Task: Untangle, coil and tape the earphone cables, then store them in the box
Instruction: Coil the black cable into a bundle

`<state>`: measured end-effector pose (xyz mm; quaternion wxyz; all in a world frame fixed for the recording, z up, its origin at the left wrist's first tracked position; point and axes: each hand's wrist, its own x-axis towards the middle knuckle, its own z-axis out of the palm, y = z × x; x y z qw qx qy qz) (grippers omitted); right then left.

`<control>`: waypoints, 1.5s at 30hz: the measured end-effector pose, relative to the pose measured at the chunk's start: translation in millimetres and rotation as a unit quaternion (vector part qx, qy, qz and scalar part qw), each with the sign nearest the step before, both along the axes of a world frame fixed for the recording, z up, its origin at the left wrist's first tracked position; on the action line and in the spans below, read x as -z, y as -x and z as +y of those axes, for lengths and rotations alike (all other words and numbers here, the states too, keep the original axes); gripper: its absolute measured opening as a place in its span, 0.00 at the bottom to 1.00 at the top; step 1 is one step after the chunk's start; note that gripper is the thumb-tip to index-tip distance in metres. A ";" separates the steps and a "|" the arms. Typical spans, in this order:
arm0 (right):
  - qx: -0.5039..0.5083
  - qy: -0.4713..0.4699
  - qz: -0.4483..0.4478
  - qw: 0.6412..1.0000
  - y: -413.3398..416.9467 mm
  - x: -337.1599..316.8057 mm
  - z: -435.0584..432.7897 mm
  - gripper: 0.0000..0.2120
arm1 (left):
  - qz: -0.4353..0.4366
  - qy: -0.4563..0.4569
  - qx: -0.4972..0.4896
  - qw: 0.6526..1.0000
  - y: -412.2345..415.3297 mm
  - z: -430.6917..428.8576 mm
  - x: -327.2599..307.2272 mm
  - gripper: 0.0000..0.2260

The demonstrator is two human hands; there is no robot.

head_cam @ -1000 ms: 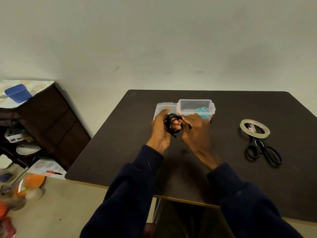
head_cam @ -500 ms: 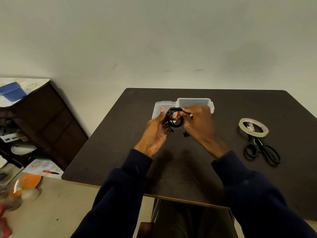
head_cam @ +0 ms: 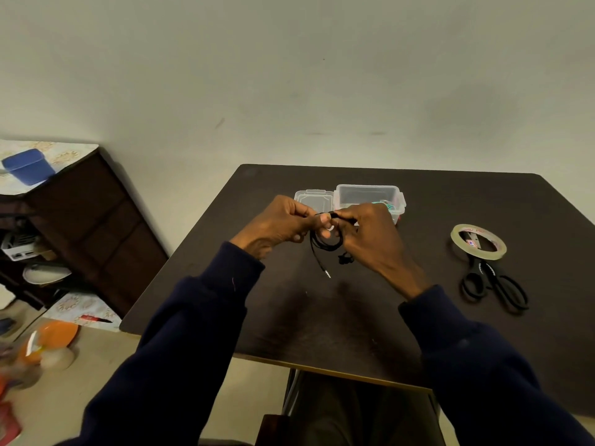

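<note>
Nearest me, above the dark worktop, the plug now hangs free below the black earphone coil, with the earbuds dangling just right of it. A second ago the loops sat round my fingers. My left hand and right hand both pinch the coil's top, holding it off the worktop. I judge the coiling done and taping next. The tape roll lies well to the right. Beyond my hands, the box stands open.
</note>
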<state>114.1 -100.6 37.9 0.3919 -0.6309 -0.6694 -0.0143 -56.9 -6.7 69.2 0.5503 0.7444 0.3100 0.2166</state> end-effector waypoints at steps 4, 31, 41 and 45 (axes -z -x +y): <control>-0.047 0.028 0.120 0.991 0.0 -1.9 -2.3 0.10 | -0.014 0.065 0.005 0.998 5.8 4.2 0.4 0.18; -0.089 0.034 0.524 0.846 4.6 28.8 -25.6 0.07 | -0.053 -0.019 -0.097 0.994 29.6 10.2 -16.1 0.10; -0.079 0.002 0.415 0.907 20.2 6.9 -19.9 0.13 | -0.050 -0.018 -0.117 0.992 17.4 1.9 -13.8 0.08; 0.013 -0.079 0.238 0.968 28.2 8.1 -7.7 0.14 | -0.045 -0.025 -0.116 0.992 12.8 -1.2 -12.0 0.09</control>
